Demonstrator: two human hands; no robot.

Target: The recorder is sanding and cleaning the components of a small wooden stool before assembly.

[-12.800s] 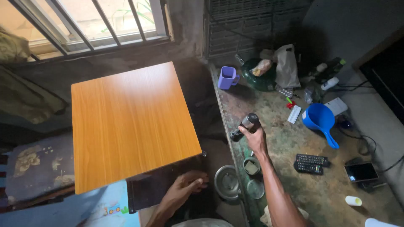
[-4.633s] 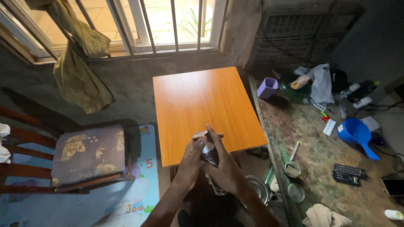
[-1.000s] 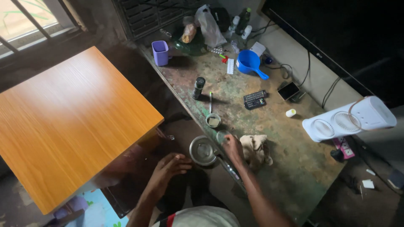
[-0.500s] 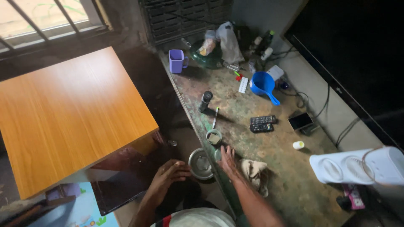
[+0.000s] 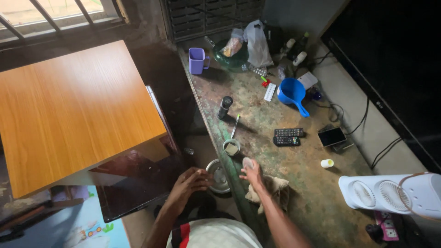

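- Your right hand [image 5: 253,175] is closed on a small round clear lid [image 5: 248,162], held up in the fingertips just above the worn green table [image 5: 294,183].
- Your left hand [image 5: 186,183] hangs with the fingers loosely apart and holds nothing; it is just beside the round metal bowl [image 5: 218,174].
- The lid looks light, thin and stiff, maybe a little slippery, so I think you should pinch it at the rim.
- A crumpled beige cloth [image 5: 271,189] lies under your right wrist, and a small metal cup [image 5: 231,147] stands near.
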